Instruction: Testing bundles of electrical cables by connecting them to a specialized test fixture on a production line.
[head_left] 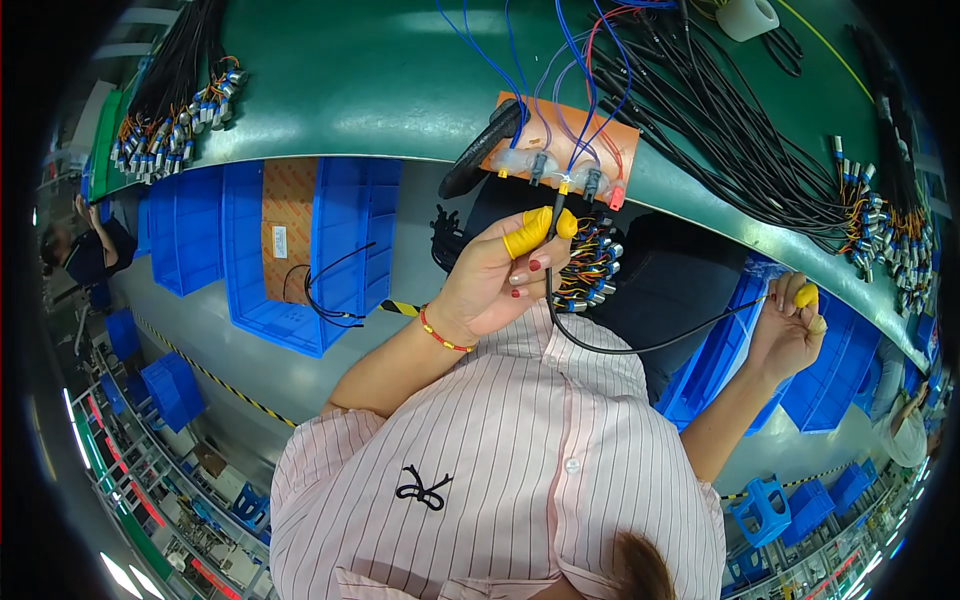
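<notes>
My left hand point(505, 268), with yellow finger covers, pinches a black cable point(640, 351) close to its upper end. That end meets a yellow-tipped lead at the front edge of a small orange-brown board point(618, 140). Blue, red and purple wires run into the board, and a red clip point(617, 198) and dark clips sit along its edge. Off to the right, my right hand point(784, 335) is closed on the cable's other end, where a thin yellowish wire tip shows. The cable sags between both hands. Below the board, a bundle of metal-ended connectors point(590, 265) is partly hidden by my left hand.
A green bench point(370, 90) spans the top. On it lie cable bundles, one with connectors point(180, 130) at left and another with black cables point(720, 130) at right. A black curved object point(480, 150) leans by the board. Blue crates point(300, 330) stand below.
</notes>
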